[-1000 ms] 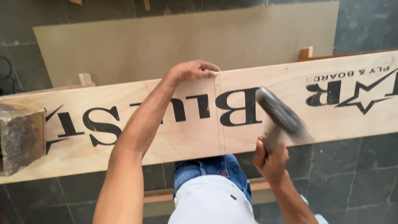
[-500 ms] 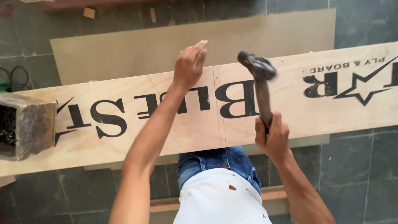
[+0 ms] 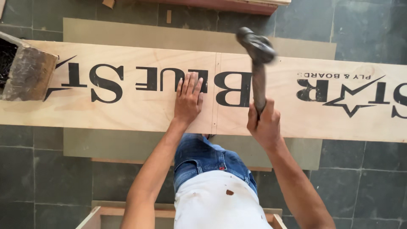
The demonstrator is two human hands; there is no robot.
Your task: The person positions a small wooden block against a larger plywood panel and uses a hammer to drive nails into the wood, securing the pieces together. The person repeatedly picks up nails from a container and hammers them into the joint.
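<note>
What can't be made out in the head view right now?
- Hammer head: motion-blurred, its face unclear.
- Any nail at the plywood board seam: too small to see.
- Block at the left end: cut off by the frame edge.
- Right hand palm: hidden around the handle.
- Left hand flat, covering the board under it.

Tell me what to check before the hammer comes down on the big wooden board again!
1. Right hand has a firm grip on the hammer: ok, fingers wrap the handle near its end.
2. Left hand is out of the hammer's way: ok, it lies flat on the plywood board, to the left of the pencil line.
3. Board is held down: ok, the left palm presses on it, and a heavy block sits on its far left end.
4. A nail stands ready under the hammer head: cannot tell, none shows and the head is blurred.
5. Legs are out of the way: ok, the blue jeans stay on the near side of the board.
</note>
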